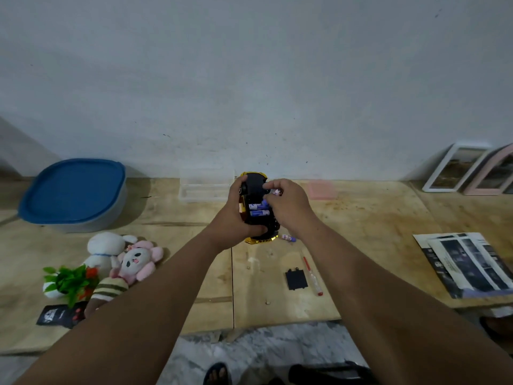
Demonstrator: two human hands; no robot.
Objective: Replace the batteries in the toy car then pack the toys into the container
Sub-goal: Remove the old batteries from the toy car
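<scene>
Pale wooden surface (361, 218) against a grey-white wall, and at its far left sits the grey plastic container with a blue lid (73, 194), lid on. Centre stage, held above the surface: the yellow-and-black toy car (254, 190), upside down, black underside up, its battery bay open with blue batteries (259, 209) seated inside. Left hand (236, 215) wraps its fingers round the car's body. Right hand (288, 207) pinches a small pale battery (277, 192) over the bay. Bare boards lie beneath the forearms. Left: the white and pink plush toys (122, 259). Right: the black battery cover (297, 279) beside a red-tipped screwdriver (312, 273), and a loose battery (288, 238).
</scene>
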